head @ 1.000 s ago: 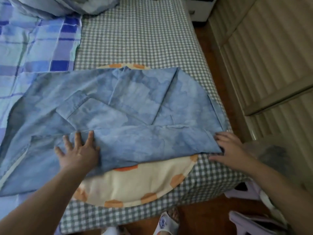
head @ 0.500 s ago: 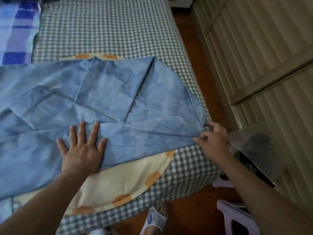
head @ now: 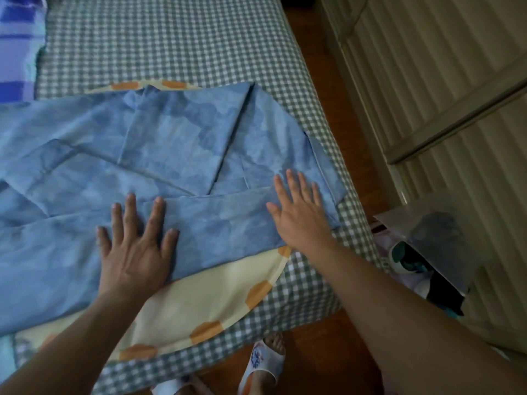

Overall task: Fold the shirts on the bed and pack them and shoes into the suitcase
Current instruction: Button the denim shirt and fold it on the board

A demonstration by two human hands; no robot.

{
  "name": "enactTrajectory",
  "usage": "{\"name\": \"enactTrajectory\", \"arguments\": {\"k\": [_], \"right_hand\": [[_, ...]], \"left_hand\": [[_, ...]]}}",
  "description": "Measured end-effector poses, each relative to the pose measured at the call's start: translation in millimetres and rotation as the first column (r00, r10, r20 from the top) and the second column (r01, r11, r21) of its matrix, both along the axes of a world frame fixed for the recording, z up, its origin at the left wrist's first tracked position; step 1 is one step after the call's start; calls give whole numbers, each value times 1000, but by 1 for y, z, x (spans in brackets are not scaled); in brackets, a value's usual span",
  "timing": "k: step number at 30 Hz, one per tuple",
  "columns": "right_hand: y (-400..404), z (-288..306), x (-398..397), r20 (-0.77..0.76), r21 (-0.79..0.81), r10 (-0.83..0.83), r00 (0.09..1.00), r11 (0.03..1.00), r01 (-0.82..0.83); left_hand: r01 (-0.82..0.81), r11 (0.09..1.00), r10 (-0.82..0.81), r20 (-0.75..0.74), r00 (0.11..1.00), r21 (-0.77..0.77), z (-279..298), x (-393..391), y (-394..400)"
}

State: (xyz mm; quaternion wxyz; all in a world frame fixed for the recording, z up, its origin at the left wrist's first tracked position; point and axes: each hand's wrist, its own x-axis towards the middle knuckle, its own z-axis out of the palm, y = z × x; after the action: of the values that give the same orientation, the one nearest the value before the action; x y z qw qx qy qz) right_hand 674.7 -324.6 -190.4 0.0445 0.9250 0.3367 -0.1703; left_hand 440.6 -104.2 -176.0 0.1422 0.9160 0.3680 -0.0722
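Folding is under way, and I judge it no further than the first shirt. One blue shirt (head: 171,172) lies spread on the bed (head: 176,44), its near long edge turned over into a flat band and one panel folded across its middle. It rests on a cream cloth with orange spots (head: 199,297), which shows past the shirt's near edge and again just beyond its far edge.

The left hand (head: 134,252) lies flat on the folded band, fingers spread and straight, pinching nothing. The right hand (head: 299,215) lies flat on the shirt's right end, fingers straight and slightly apart, likewise holding nothing. Both appear to be pressing the fold down.

Left to do, on this evidence: finish folding, then all the packing. No suitcase is in sight.

Count: one shirt being folded; two hands; one spotted cloth; one blue plaid cloth (head: 17,52) beyond the shirt's far left corner. One clear box (head: 427,246) stands on the floor right of the shirt; what it holds cannot be made out. One white slipper (head: 263,363) is plainly seen, worn, on the floor below the shirt.
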Motion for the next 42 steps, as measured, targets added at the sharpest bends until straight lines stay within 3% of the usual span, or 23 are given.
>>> {"name": "enactTrajectory", "arguments": {"k": [4, 8, 11, 14, 18, 21, 24, 27, 33, 35, 37, 39, 42], "right_hand": [[37, 16, -43, 213, 146, -95, 972, 987, 64], [96, 17, -98, 205, 258, 248, 947, 919, -297], [136, 1, -136, 158, 227, 416, 896, 867, -443], [146, -18, -147, 154, 197, 406, 901, 881, -431], [144, -25, -142, 173, 155, 397, 901, 893, -424], [137, -20, -132, 166, 103, 324, 931, 934, -343], [138, -9, -123, 175, 75, 288, 941, 950, -305], [154, 2, -106, 240, 176, 248, 938, 940, -294], [158, -1, -71, 277, 315, 253, 927, 888, -336], [156, -5, -69, 273, 352, 252, 928, 872, -340], [155, -7, -68, 255, 373, 255, 932, 864, -339], [155, -2, -67, 225, 367, 277, 934, 864, -344], [163, 14, -51, 199, 374, 362, 911, 831, -412]], "left_hand": [[74, 993, -88, 149, 985, 96, 15, -36, 1], [17, 996, -21, 51, 998, 88, 7, -86, 11], [-18, 997, 21, -39, 999, 73, -5, -119, 43], [55, 992, -43, -108, 993, 112, -16, -136, 78], [-183, 979, 199, -203, 959, 95, -28, -181, 129], [-184, 983, 182, -269, 946, 19, -22, -191, 144], [-193, 981, 192, -166, 967, 12, -6, -181, 146], [-151, 971, 147, 37, 988, 184, 0, -173, 171], [-115, 945, 120, 1, 993, 306, 4, -154, 221], [-194, 915, 191, 45, 981, 352, 10, -141, 211], [-296, 911, 247, 195, 949, 288, 14, -122, 189], [-123, 970, 67, 253, 965, 210, 18, -99, 154], [263, 958, -275, 98, 956, 117, 4, -70, 110]]}}
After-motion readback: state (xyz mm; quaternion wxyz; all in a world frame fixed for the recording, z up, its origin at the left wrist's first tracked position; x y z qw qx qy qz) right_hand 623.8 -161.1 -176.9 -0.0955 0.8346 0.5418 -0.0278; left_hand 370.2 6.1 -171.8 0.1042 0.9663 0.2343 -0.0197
